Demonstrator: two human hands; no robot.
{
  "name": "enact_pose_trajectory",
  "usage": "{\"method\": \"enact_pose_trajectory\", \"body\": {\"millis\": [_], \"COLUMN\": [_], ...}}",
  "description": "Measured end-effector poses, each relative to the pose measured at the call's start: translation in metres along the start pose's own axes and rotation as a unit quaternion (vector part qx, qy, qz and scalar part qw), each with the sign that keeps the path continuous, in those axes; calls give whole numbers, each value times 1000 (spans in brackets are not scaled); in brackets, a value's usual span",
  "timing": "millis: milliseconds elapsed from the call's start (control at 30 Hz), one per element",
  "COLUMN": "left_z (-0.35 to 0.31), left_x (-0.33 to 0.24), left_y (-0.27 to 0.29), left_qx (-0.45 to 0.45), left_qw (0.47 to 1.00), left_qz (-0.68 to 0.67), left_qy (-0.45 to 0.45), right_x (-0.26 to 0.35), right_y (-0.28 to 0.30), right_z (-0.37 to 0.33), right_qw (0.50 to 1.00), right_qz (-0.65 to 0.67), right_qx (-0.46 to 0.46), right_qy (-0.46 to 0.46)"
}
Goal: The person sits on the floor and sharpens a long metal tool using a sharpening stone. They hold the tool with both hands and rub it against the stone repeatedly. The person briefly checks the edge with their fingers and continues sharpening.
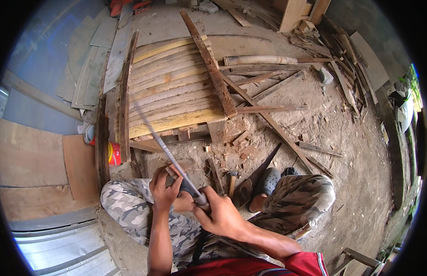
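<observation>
The person wears grey-and-white camouflage trousers (130,202) over both legs and a red short-sleeved shirt (287,267) with a thin striped hem at the five o'clock sleeve. A grey perforated clog (268,180) covers one foot. Both forearms are bare.

Left hand (163,187): raised from lower edge, forearm near vertical, fingers curled shut | Right hand (221,215): forearm entered from lower right, elbow bent, fist closed, thumb uppermost | Hands just beside each other above bent knees
</observation>
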State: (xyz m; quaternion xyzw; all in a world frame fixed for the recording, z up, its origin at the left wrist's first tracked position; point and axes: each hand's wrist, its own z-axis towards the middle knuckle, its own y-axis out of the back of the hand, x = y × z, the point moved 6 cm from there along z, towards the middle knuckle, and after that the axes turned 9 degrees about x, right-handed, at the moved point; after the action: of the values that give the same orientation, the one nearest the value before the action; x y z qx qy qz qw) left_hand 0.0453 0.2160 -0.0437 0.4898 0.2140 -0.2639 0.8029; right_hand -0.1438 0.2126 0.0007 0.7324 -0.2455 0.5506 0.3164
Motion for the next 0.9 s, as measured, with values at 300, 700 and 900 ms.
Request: {"method": "enact_pose_trajectory", "body": {"millis": [300,700,900], "left_z": [3,-1,-3], "left_x": [-5,4,3], "left_y": [2,5,3], "left_qx": [-21,-31,-32], "left_qw": [999,999,999], "left_qz": [14,-14,2], "left_qy": [-27,-19,8], "right_x": [-2,-1,-5], "right_y": [-1,-6,-5], "right_z": [2,3,4], "right_qw": [999,999,1000], "right_qz": [27,29,12], "right_qx": [-27,-1,-13], "right_qy": [20,23,24]}}
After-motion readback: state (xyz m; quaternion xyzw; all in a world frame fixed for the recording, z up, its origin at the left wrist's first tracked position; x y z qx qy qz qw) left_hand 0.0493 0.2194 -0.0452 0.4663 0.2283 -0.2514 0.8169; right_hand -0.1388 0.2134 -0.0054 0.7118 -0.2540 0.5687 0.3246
